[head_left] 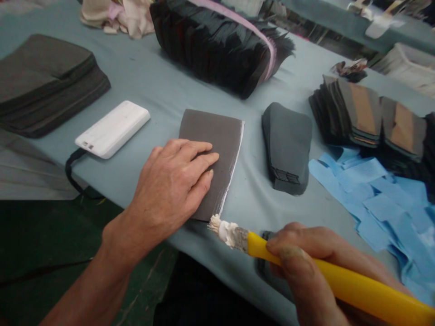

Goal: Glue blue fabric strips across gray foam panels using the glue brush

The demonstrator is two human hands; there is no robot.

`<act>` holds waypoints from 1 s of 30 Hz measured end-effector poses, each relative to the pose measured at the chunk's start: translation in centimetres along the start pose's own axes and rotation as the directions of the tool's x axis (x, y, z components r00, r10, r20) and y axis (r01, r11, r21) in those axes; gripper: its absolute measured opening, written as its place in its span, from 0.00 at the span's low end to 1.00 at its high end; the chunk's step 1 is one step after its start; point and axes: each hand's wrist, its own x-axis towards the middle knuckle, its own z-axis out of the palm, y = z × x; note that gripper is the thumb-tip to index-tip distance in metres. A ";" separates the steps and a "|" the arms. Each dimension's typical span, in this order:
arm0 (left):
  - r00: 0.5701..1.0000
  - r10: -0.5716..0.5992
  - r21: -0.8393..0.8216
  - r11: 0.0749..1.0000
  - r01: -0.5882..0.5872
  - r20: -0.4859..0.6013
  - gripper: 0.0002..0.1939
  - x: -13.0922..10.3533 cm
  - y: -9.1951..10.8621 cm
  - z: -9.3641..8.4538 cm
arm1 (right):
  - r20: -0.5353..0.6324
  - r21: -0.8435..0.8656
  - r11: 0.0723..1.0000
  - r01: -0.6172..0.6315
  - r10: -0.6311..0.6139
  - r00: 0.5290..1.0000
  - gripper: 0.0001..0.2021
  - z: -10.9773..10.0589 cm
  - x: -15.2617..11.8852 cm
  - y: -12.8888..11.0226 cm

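Note:
Under my left hand (pixel 180 176) lies a dark grey-brown rectangular sheet (pixel 217 129), pressed to the table with outstretched fingers. A white wet-looking line of paste runs along the sheet's right edge. My right hand (pixel 306 262) grips a yellow-handled brush (pixel 350 283). Its bristles, caked with white paste, are at the sheet's near right corner; whether they touch it I cannot tell. Right of the sheet sits a stack of dark grey shaped pieces (pixel 288 140). Another dark object is partly hidden behind my right hand.
A white power bank (pixel 113 129) with a black cable is left of the sheet. Large dark sheets (pixel 44 81) are stacked farther left. Behind is a dark bundle (pixel 220 45) tied with a pink band. Blue strips (pixel 380 190) and banded dark stacks (pixel 363 108) lie at right.

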 end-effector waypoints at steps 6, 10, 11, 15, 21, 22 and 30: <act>1.000 0.005 -0.024 1.000 -0.005 0.007 0.21 0.0 -0.1 -0.1 | -0.038 0.057 0.997 -0.056 0.058 0.998 0.19 -0.4 -0.2 0.7; 1.000 0.023 -0.008 1.000 -0.023 -0.020 0.21 -0.1 -0.2 0.0 | -0.079 0.082 0.988 -0.134 0.140 0.987 0.14 -1.1 2.5 1.6; 0.999 0.025 -0.008 1.000 -0.026 -0.029 0.20 -0.2 -0.2 0.1 | -0.122 0.103 0.984 -0.143 0.155 0.980 0.15 -1.0 3.2 1.8; 0.997 0.043 0.006 0.999 -0.043 -0.065 0.19 -0.3 -0.4 0.4 | -0.208 0.210 0.961 -0.177 0.221 0.953 0.20 0.0 5.8 3.1; 0.988 0.073 0.024 0.997 -0.071 -0.138 0.17 -0.6 -0.7 0.9 | -0.238 0.275 0.943 -0.190 0.258 0.936 0.22 1.1 10.4 5.8; 0.986 0.081 0.027 0.997 -0.078 -0.145 0.17 -0.7 -0.7 0.9 | -0.251 0.288 0.941 -0.180 0.256 0.933 0.21 1.2 11.3 6.2; 0.988 0.091 0.049 0.995 -0.086 -0.122 0.17 -0.6 -0.9 1.1 | -0.281 0.313 0.944 -0.102 0.194 0.940 0.14 3.3 15.5 7.8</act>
